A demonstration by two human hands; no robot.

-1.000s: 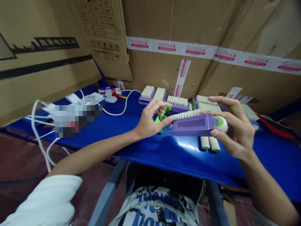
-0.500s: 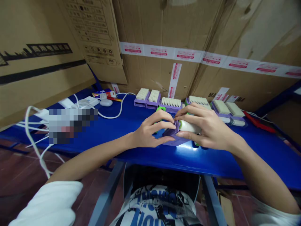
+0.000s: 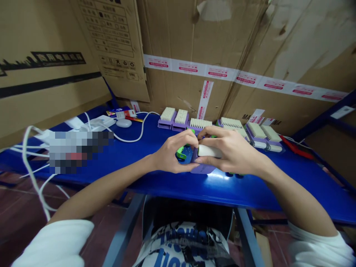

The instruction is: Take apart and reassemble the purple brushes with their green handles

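Observation:
Both hands are at a purple plastic piece (image 3: 202,169) held just above the blue table. A white roller (image 3: 209,151) lies along its top, and its far end is hidden by fingers. My left hand (image 3: 171,152) is curled, thumb and fingertips pinching the piece's left end. From the other side, my right hand (image 3: 235,148) wraps over the roller and the purple piece, thumb at the near side. A bright green part (image 3: 181,152) shows through the gap of my left hand; whether it touches the piece, I cannot tell.
Purple blocks with cream bristles (image 3: 168,114) line the back of the blue table (image 3: 155,183), against a cardboard wall (image 3: 178,83). Two white rollers (image 3: 275,148) and a red object (image 3: 297,147) lie right. White cables (image 3: 143,129), a mouse (image 3: 124,122) and a blurred patch are left.
Both hands and the purple piece have shifted slightly left in view. My left fingers are curled more, and the green part shows more clearly between them. The view has tilted a little.

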